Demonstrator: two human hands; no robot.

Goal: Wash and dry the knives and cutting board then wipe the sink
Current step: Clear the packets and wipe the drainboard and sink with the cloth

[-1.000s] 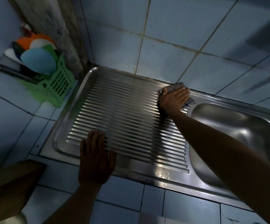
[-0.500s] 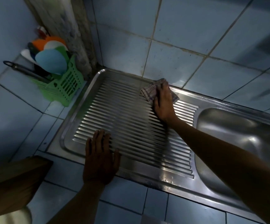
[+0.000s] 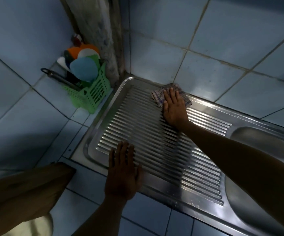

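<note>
A steel sink's ribbed drainboard (image 3: 137, 126) fills the middle, with the sink bowl (image 3: 263, 147) at the right. My right hand (image 3: 173, 108) presses flat on a checked cloth (image 3: 160, 95) at the drainboard's far edge, near the wall. My left hand (image 3: 123, 171) lies flat, fingers apart, on the drainboard's near rim and holds nothing. A wooden cutting board (image 3: 23, 191) lies on the tiled counter at the lower left. No loose knives are visible.
A green plastic rack (image 3: 93, 94) with colourful utensils and a dark metal handle (image 3: 57, 77) stands in the counter's far left corner. Blue wall tiles rise right behind the sink. A pale object (image 3: 34, 225) sits under the cutting board's near end.
My right hand has slid the cloth leftward along the drainboard's far edge, away from the bowl. My left hand has stayed planted on the near rim.
</note>
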